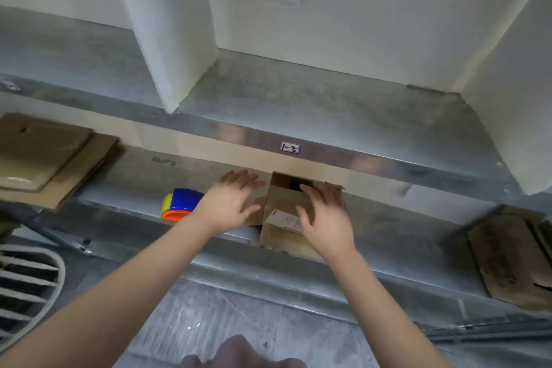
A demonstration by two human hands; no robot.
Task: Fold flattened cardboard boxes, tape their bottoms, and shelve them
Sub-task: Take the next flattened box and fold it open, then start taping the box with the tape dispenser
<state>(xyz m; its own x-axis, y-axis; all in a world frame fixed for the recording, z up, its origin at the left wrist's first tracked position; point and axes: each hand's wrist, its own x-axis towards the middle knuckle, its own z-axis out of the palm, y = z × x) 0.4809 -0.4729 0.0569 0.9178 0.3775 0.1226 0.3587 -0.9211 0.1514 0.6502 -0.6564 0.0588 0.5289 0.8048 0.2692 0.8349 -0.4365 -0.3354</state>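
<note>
- A stack of flattened cardboard (44, 158) lay at the far left of the lower shelf (403, 218), well apart from the work.
- The tape dispenser (182, 203), blue, yellow and orange, sat on the shelf just beside the left wrist.
- The left hand (233, 200) was released, its fingers straight and spread, pressing flat on a side flap of the cardboard box (283, 206).
- The box stood on the lower shelf between the hands, partly formed, with a dark opening showing at its far end and a white label (282, 219) on its face.
- The right hand (325, 218) lay on the box with its fingers nearly straight, clasping nothing.
- The step appeared to be folding the flaps closed. Next, one hand would likely need to hold them shut while the other fetched the tape.
- More flattened cardboard (507, 257) rested at the far right.
</note>
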